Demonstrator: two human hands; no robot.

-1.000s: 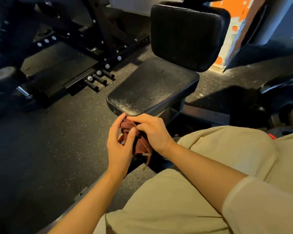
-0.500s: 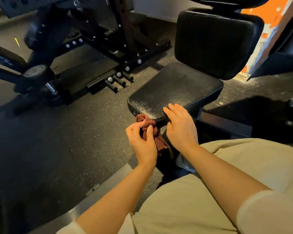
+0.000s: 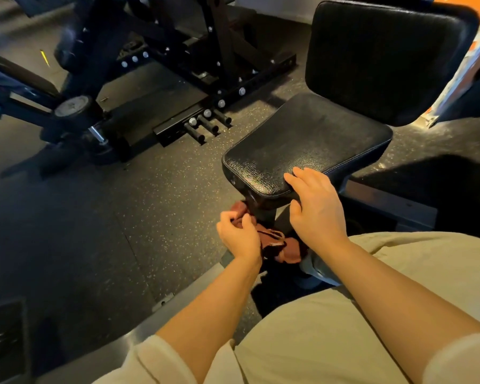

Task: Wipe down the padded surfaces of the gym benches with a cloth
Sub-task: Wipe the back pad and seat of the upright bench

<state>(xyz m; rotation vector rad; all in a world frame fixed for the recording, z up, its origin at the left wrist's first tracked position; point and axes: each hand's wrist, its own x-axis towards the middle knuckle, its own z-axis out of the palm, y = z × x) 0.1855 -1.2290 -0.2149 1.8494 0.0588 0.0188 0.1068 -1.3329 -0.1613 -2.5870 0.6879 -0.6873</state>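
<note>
Now that the cloth [image 3: 272, 242] has passed wholly into my left hand [image 3: 240, 236], it hangs bunched below the front edge of the seat pad [image 3: 302, 145], not yet on the padding. My left fingers are clenched around its upper folds. My right hand [image 3: 315, 209] has let go of it and moved up, fingers relaxed over the pad's near corner, thumb below the edge. I judge wiping of this seat is about to start; the backrest [image 3: 385, 56] waits behind.
</note>
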